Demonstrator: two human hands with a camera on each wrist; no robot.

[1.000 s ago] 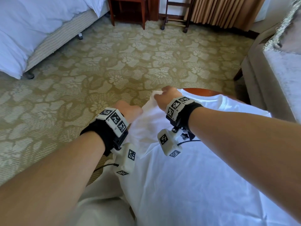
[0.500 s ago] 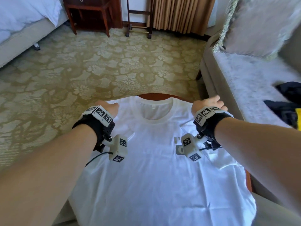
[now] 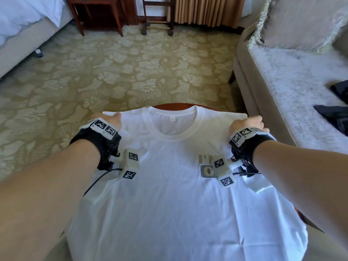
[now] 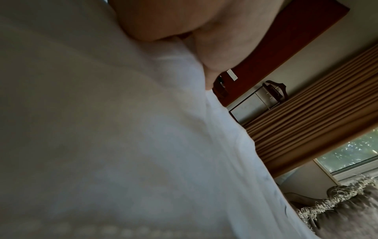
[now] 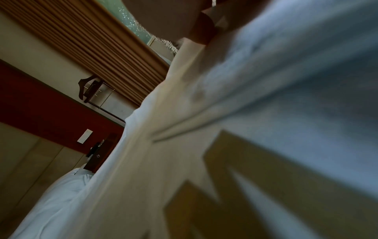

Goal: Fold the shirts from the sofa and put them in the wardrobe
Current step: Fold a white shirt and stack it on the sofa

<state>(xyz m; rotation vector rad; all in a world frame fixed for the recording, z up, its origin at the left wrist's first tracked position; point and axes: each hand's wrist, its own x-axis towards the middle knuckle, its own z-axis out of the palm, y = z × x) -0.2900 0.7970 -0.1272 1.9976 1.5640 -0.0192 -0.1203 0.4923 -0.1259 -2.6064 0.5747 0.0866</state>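
A white T-shirt with a printed chest logo lies face up, spread flat over a round wooden table. My left hand grips the shirt's left shoulder at the far edge. My right hand grips the right shoulder. In the left wrist view my thumb and fingers pinch a fold of the white cloth. The right wrist view shows my fingers curled on the cloth. Dark shirts lie on the sofa at the right.
A grey sofa with a fringed cushion stands close to the table's right side. A bed is at the far left, a dark wooden side table and a wheeled rack at the back. Patterned carpet lies between.
A second ago both hands were close together at one corner of the bunched shirt. They have moved apart to the two shoulders, and the shirt now lies spread flat.
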